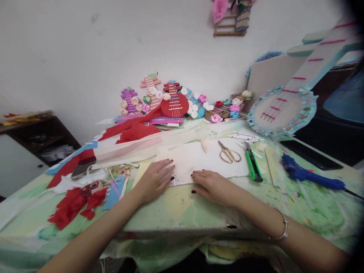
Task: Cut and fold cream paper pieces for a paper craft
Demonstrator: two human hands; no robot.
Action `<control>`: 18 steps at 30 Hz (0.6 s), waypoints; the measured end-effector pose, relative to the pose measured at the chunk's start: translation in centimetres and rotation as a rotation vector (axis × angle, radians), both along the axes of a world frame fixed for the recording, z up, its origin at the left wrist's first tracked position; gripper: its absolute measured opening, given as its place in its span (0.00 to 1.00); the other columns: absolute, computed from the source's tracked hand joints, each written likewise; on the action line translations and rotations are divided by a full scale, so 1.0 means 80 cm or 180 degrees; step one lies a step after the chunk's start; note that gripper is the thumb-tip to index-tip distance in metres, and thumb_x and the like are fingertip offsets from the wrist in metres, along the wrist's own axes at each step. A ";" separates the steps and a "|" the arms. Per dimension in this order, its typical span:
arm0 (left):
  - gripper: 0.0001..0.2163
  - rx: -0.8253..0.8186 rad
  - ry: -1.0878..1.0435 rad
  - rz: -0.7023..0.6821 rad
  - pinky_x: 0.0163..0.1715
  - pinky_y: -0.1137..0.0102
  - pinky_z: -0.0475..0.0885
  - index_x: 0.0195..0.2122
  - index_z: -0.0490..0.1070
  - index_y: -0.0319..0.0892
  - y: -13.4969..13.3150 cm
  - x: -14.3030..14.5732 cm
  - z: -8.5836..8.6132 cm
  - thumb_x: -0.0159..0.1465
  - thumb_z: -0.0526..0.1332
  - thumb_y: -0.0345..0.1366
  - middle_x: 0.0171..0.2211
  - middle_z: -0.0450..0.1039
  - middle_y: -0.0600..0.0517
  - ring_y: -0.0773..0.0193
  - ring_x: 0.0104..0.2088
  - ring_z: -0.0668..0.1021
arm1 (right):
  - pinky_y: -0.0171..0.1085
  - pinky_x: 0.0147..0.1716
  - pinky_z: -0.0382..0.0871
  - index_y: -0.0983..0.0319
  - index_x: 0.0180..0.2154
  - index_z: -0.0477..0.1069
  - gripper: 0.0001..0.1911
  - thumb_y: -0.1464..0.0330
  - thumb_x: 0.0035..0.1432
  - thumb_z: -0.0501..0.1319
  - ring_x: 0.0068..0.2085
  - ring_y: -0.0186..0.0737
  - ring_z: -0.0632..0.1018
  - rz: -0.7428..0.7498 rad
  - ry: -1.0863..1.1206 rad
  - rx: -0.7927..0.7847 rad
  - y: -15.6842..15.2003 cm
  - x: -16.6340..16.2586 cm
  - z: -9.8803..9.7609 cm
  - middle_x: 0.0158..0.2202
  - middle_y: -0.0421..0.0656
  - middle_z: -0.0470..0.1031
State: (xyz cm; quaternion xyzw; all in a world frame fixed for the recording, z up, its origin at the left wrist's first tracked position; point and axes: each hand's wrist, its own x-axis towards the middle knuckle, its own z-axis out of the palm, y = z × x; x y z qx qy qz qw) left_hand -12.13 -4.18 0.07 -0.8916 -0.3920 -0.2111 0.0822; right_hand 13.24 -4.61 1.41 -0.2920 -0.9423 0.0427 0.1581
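Observation:
A white sheet lies flat in front of me on the cloth-covered table. My left hand rests on its left part, fingers stretched out and holding nothing. Over the sheet's front edge lies my right hand, fingers extended, with nothing visible in it. Close to the left fingertips there is a small piece with dark marks; its kind I cannot make out. Gold-handled scissors lie on the sheet beyond my right hand. A green utility knife sits at the sheet's right end.
On the right are a blue glue gun, a black phone and a large lute-shaped craft. Smaller instrument crafts stand by the wall. Red fabric and paper scraps lie at the left.

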 end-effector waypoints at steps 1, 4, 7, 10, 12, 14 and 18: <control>0.16 -0.0026 0.0045 -0.0110 0.53 0.57 0.61 0.53 0.65 0.41 0.002 0.003 0.001 0.64 0.50 0.33 0.55 0.63 0.43 0.55 0.56 0.64 | 0.37 0.38 0.66 0.64 0.31 0.69 0.10 0.67 0.60 0.53 0.36 0.39 0.74 -0.0023 -0.0039 -0.0071 0.007 0.004 0.004 0.32 0.47 0.74; 0.15 -0.0145 0.0265 -0.0461 0.52 0.59 0.61 0.50 0.67 0.41 0.007 0.016 0.005 0.64 0.49 0.30 0.51 0.68 0.45 0.57 0.54 0.66 | 0.38 0.39 0.66 0.64 0.27 0.70 0.13 0.68 0.61 0.53 0.33 0.38 0.75 -0.0114 -0.0220 -0.0104 0.034 0.017 0.014 0.29 0.47 0.75; 0.13 -0.0194 0.0272 -0.0503 0.48 0.61 0.64 0.46 0.69 0.41 0.011 0.029 0.009 0.64 0.49 0.30 0.46 0.71 0.45 0.59 0.48 0.70 | 0.40 0.44 0.66 0.65 0.26 0.73 0.12 0.70 0.58 0.55 0.43 0.44 0.76 -0.0313 -0.0082 0.0131 0.057 0.026 0.013 0.43 0.53 0.74; 0.11 -0.0193 0.0287 -0.0461 0.42 0.64 0.66 0.40 0.71 0.41 0.015 0.038 0.011 0.64 0.50 0.29 0.39 0.72 0.45 0.60 0.42 0.72 | 0.43 0.48 0.66 0.65 0.33 0.75 0.09 0.72 0.56 0.56 0.49 0.46 0.73 -0.0433 0.0272 0.0278 0.066 0.026 0.004 0.49 0.54 0.72; 0.11 -0.0136 0.0390 -0.0398 0.37 0.65 0.67 0.37 0.72 0.40 0.019 0.043 0.009 0.64 0.50 0.29 0.35 0.72 0.46 0.60 0.37 0.72 | 0.42 0.48 0.66 0.64 0.37 0.75 0.09 0.72 0.56 0.57 0.48 0.45 0.73 -0.0387 0.0465 0.0243 0.064 0.019 -0.001 0.48 0.52 0.73; 0.11 -0.0041 0.0457 -0.0289 0.35 0.65 0.66 0.35 0.72 0.39 0.023 0.049 0.006 0.64 0.50 0.29 0.32 0.71 0.46 0.59 0.34 0.71 | 0.42 0.47 0.66 0.64 0.39 0.74 0.10 0.72 0.54 0.58 0.47 0.44 0.73 -0.0310 0.0520 0.0159 0.060 0.010 -0.004 0.46 0.50 0.74; 0.08 -0.0209 -0.0082 0.0089 0.36 0.67 0.67 0.36 0.69 0.37 0.034 0.062 -0.001 0.60 0.52 0.26 0.31 0.71 0.47 0.60 0.34 0.72 | 0.39 0.43 0.66 0.64 0.41 0.73 0.13 0.74 0.51 0.60 0.44 0.43 0.73 -0.0319 0.0317 -0.0015 0.054 -0.011 -0.003 0.41 0.49 0.76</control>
